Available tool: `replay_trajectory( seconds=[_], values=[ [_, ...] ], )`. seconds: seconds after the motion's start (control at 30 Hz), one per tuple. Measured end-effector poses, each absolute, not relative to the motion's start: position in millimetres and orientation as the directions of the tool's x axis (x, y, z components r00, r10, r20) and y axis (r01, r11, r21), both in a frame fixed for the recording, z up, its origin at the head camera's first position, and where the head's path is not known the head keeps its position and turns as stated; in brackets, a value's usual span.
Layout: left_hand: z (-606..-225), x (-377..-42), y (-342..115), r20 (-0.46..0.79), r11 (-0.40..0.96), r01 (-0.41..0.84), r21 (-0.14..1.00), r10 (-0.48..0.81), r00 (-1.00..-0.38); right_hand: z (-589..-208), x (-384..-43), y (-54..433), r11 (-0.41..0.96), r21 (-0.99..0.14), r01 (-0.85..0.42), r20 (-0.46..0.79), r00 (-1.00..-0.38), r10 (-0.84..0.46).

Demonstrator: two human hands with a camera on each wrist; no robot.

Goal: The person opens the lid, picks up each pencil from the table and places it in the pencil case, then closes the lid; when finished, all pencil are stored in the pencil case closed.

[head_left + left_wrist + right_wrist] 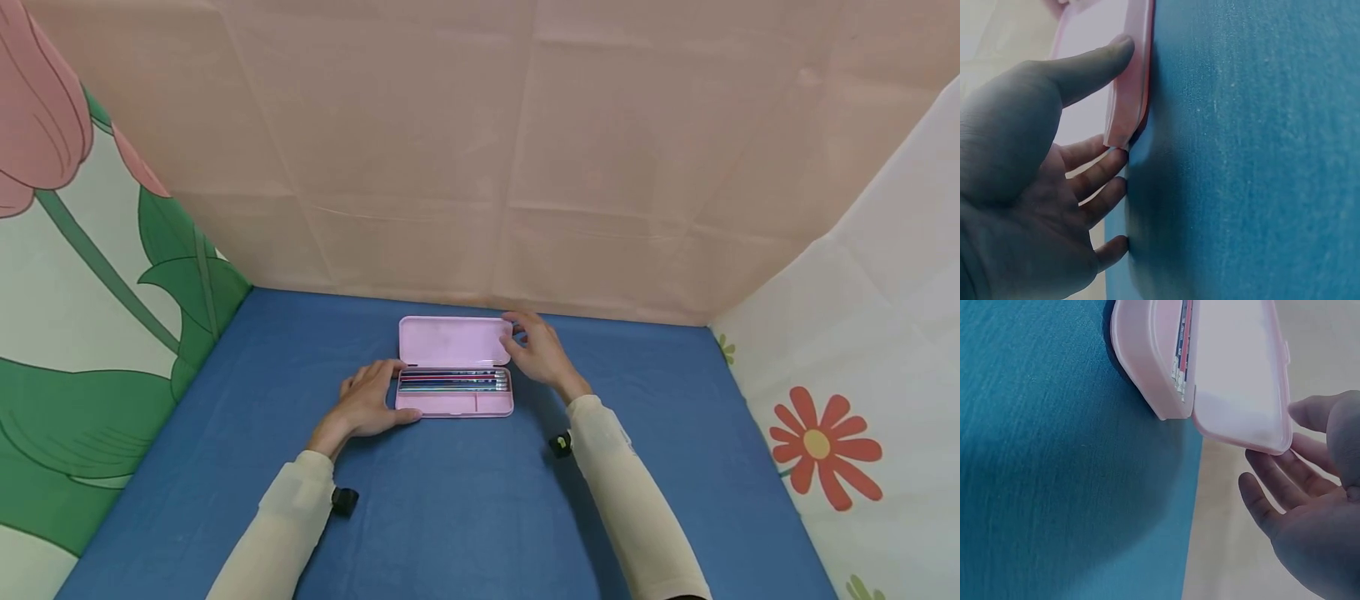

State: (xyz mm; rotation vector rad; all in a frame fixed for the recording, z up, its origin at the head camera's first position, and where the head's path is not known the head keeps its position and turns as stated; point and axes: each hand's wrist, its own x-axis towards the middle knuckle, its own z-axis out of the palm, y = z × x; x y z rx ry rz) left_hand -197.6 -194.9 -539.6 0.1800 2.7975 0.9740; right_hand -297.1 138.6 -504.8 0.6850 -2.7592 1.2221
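Observation:
A pink pencil case (448,405) lies on the blue surface with its lid (450,342) raised at the back. Several pencils (453,382) lie side by side in its long rear compartment; a narrow divider splits the front part. My left hand (366,402) holds the case at its left end, thumb (1100,69) on the front wall and fingers round by the side and back. At the lid's upper right corner my right hand (540,354) pinches the edge. The right wrist view shows the thumb (1313,412) against the lid's rim, other fingers behind it.
The blue cloth-covered table (450,508) ends at a beige backdrop (480,167) just behind the case. Flower-printed panels stand at the left (105,333) and right (885,333). Each wrist carries a small black device.

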Motion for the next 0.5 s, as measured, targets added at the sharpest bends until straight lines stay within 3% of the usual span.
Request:
replay_trajectory(
  seconds=[0.5],
  values=[
    [-531.3,-184.3,-185.5,-0.049,0.828,0.073,0.557,0.121,-0.991,-496.6,-281.8,144.1,0.575,-0.681,-0.453,0.260,-0.884,-0.388]
  ],
)
